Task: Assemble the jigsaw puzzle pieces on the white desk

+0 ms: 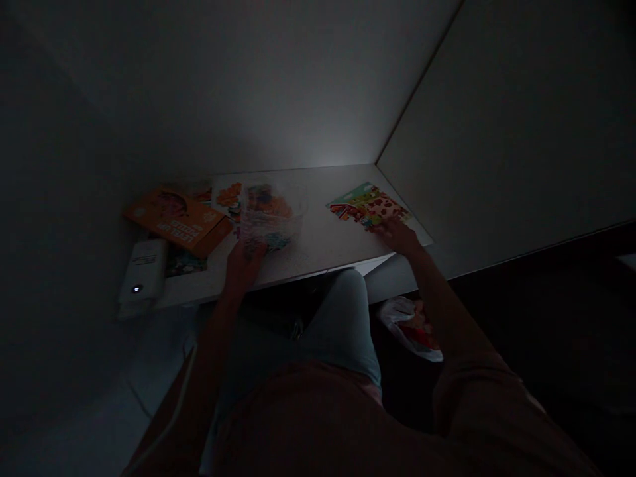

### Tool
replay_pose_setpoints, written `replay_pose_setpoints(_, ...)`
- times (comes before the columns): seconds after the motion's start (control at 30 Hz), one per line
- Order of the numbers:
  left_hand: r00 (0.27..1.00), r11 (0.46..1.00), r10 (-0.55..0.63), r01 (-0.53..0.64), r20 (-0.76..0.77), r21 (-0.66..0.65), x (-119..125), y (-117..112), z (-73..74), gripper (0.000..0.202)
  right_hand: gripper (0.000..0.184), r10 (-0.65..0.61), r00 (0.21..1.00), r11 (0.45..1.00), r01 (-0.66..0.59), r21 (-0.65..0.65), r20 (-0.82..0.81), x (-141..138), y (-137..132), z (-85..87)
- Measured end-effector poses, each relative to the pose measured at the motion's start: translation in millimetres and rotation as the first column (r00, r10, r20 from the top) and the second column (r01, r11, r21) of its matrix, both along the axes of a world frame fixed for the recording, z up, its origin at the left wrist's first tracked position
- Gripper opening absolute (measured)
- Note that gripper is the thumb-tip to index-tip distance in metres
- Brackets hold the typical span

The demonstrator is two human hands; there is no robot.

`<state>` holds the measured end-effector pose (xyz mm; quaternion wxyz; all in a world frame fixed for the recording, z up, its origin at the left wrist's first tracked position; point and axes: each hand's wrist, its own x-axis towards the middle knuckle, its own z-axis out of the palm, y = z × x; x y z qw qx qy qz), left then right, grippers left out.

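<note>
A small puzzle patch (370, 204) is joined at two o'clock, our right hand (397, 236) on it. Our left hand (244, 260) touches the tub (273, 212) of loose pieces at ten. It is too dark, so we cannot tell how the fingers sit.

Room very dim. Far wall (248, 86) plain, one soft pool of light on it just above the white desk (328, 246) (brightest spot in view). Right wall (521, 119) meets it at a corner seam. Pale floor (89, 424) near left, dark at right.
</note>
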<state>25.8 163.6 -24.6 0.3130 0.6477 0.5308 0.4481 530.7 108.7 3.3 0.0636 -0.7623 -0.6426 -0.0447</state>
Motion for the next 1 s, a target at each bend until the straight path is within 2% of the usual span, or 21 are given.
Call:
replay_pose_setpoints(0.1,1.0,1.0,-0.004,0.004,-0.002,0.002,0.5,-0.7,2.9,0.051,0.064,-0.097,0.995,0.995,0.098,0.025,-0.019,-21.7,-13.9,-20.9)
replay_pose_setpoints(0.23,1.0,1.0,0.001,-0.001,-0.008,0.01,1.3,-1.7,4.6,0.052,0.071,-0.132,0.991,0.991,0.133,0.024,-0.03,-70.2,-21.4,-28.1)
replay_pose_setpoints(0.3,1.0,1.0,0.015,-0.014,-0.021,0.023,1.4,-1.7,4.1,0.055,0.075,-0.098,0.994,0.995,0.099,0.02,-0.046,-90.6,-24.7,-28.6)
replay_pose_setpoints(0.37,0.999,1.0,0.017,-0.016,-0.029,0.023,1.2,-1.4,3.0,0.058,0.073,-0.004,0.997,1.0,0.005,0.008,-0.073,-101.0,-28.1,-27.9)
replay_pose_setpoints(0.47,1.0,1.0,0.013,-0.012,-0.028,0.004,0.5,-0.2,0.9,0.057,0.075,0.112,0.987,0.994,-0.111,0.015,-0.117,-93.0,-31.6,-23.8)
replay_pose_setpoints(0.6,0.999,0.999,0.036,-0.036,-0.021,0.014,-0.8,1.3,-1.3,0.054,0.08,0.023,0.997,0.999,-0.02,0.035,-0.076,-60.1,-36.8,-20.3)
replay_pose_setpoints(0.67,0.999,0.999,0.037,-0.037,-0.03,0.005,-1.3,1.3,-1.4,0.056,0.08,0.021,0.997,1.0,-0.019,0.024,-0.074,-50.0,-42.2,-22.4)
replay_pose_setpoints(0.8,1.0,1.0,0.021,-0.021,-0.023,-0.016,-1.0,0.4,-0.7,0.058,0.089,0.15,0.983,0.989,-0.149,0.017,-0.104,-51.1,-55.7,-27.8)
replay_pose_setpoints(0.9,0.999,1.0,0.024,-0.023,-0.022,0.006,0.0,-0.3,-0.3,0.054,0.074,0.28,0.951,0.958,-0.286,-0.033,-0.129,-56.6,-61.4,-26.8)
replay_pose_setpoints(1.0,0.999,0.999,0.034,-0.033,-0.023,0.018,1.2,-0.7,1.0,0.053,0.053,0.335,0.931,0.937,-0.345,-0.05,-0.146,-57.7,-62.4,-24.1)
